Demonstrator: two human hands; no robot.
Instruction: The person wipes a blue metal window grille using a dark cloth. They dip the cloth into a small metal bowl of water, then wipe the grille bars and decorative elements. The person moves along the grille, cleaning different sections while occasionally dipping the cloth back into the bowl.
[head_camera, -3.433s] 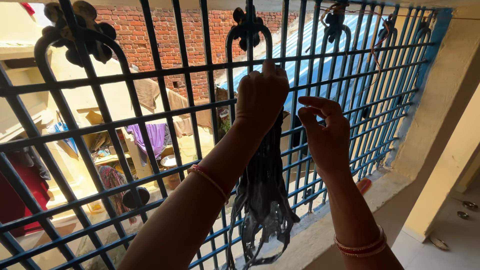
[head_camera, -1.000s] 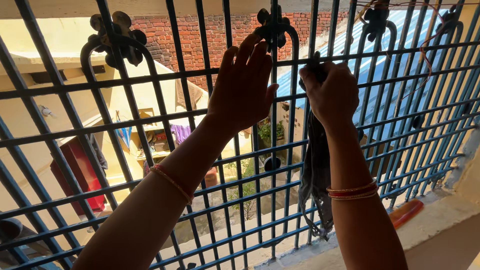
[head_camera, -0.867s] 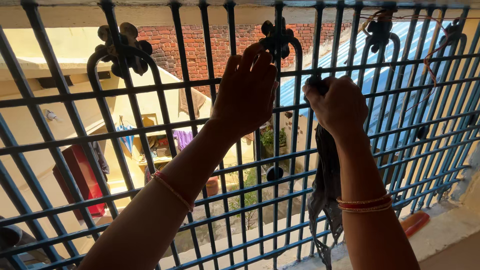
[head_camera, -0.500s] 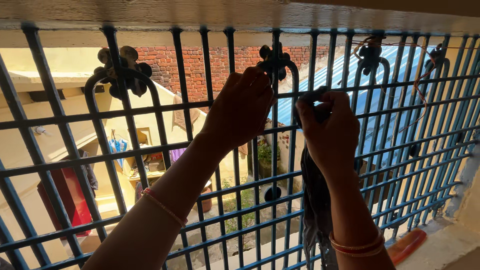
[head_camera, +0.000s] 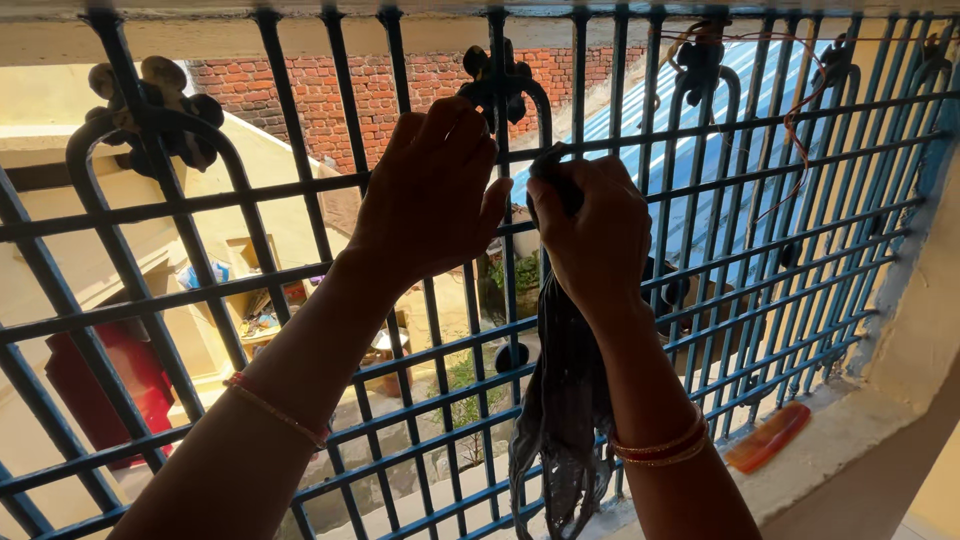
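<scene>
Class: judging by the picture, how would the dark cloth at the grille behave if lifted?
The dark cloth hangs in limp folds from the right hand, so it is probably floppy. One hand holds it up, so it is likely light and unlikely to roll.

1. A red brick wall stands at the upper middle of the frame, beyond the bars.
2. A blue corrugated roof slopes across the upper right.
3. An orange oblong object lies on the pale ledge at the lower right.
4. A red cloth hangs at the lower left.
5. A thin reddish string loops down at the upper right.
6. Green plants grow at the lower middle, in the yard below.
</scene>
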